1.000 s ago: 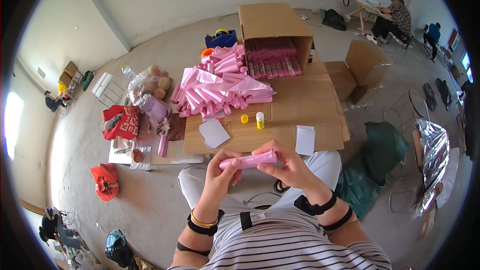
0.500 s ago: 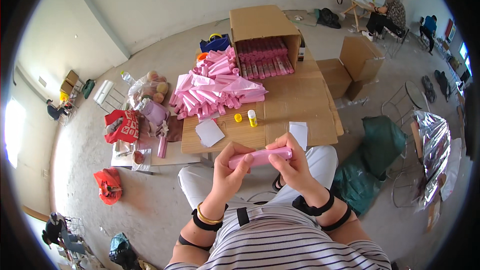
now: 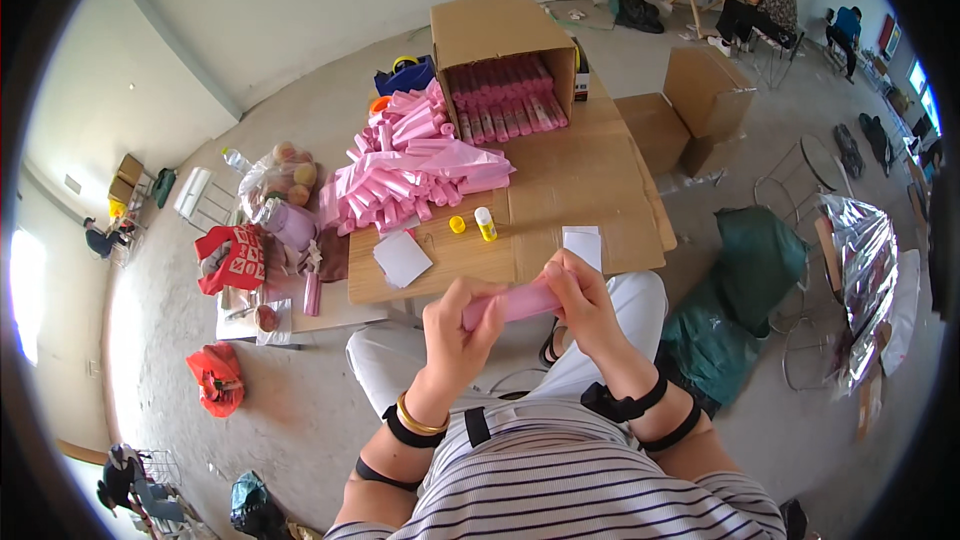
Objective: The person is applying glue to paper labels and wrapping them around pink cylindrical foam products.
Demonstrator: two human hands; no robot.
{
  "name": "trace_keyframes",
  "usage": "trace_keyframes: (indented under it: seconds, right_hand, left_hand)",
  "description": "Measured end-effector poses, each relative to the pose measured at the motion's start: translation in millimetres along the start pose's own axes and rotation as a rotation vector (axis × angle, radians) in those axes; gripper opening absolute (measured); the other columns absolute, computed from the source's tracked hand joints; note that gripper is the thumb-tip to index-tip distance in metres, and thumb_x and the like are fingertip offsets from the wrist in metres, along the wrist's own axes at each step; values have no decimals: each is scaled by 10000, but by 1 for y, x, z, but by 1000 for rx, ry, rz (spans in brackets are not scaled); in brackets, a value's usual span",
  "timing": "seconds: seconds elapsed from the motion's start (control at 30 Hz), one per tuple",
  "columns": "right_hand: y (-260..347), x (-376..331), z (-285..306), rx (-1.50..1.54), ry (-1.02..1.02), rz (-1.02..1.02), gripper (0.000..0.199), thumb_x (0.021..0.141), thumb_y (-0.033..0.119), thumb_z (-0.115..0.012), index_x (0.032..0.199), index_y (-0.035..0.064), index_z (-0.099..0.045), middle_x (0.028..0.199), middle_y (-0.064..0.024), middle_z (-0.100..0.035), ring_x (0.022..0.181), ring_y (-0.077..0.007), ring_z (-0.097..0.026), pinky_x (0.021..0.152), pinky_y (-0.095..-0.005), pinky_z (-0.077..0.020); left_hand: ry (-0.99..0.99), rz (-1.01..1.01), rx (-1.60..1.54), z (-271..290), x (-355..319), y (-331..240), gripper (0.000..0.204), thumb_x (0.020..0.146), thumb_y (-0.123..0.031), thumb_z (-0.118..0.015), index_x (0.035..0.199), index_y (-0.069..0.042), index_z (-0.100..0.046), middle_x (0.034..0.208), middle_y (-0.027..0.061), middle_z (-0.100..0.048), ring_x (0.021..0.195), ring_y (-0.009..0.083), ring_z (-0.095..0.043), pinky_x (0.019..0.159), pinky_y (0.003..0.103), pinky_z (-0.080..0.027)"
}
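Above my lap, in front of the table edge, I hold a pink plastic roll (image 3: 526,302) almost level between both hands. My left hand (image 3: 456,335) is closed around its left end, while my right hand (image 3: 586,312) grips the right end with fingers and thumb. On the table, an uncapped glue stick (image 3: 485,224) stands beside its yellow cap (image 3: 457,224). White paper slips (image 3: 403,260) lie at the left, and another white stack (image 3: 581,245) is just beyond my right hand. Farther back is a heap of pink rolls (image 3: 420,175).
An open cardboard box (image 3: 503,25) holding labelled pink rolls stands at the table's back. A blue tape dispenser (image 3: 405,76) is to its left. Bags and fruit (image 3: 290,172) crowd the left side table. A green sack (image 3: 730,310) and stools stand right; people sit farther off.
The scene has shifted slightly left and up in the view. My right hand has turned, its fingers now closing over the roll's right end; the left keeps its grip.
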State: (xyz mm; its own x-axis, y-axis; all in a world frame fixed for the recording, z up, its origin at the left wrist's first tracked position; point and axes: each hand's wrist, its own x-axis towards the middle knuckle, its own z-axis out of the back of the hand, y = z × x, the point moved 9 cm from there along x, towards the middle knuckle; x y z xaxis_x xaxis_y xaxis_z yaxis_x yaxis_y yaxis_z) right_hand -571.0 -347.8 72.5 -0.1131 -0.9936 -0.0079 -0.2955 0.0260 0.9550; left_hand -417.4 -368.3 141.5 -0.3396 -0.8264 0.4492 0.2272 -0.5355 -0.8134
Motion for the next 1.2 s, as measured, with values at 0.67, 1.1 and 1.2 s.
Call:
trace_keyframes:
  seconds: [0.67,1.1,1.2]
  right_hand:
    - [21,18,-7,-248,104,217,418,995,411,-483,1103,23,-593,855,-13,-543,793,-66,-464,721,-221,-388]
    - [-17,32,30,-780,-137,263,224,896,192,-614,778,26,-521,538,-99,-456,463,-235,-465,470,-347,-375]
    - [-21,15,29,-773,-69,320,194,911,164,-578,784,37,-505,583,-130,-526,522,-313,-547,492,-392,-403]
  left_hand:
    - [156,297,-426,-29,8,49,225,916,-133,-626,1094,-15,-556,845,16,-605,753,94,-528,676,245,-437]
    - [513,234,374,-93,-18,96,396,797,-260,-720,1108,-61,-575,826,202,-651,714,396,-624,621,431,-498]
    - [657,360,111,-107,-32,107,366,806,-261,-708,1053,-39,-553,815,210,-649,711,392,-630,610,441,-499]
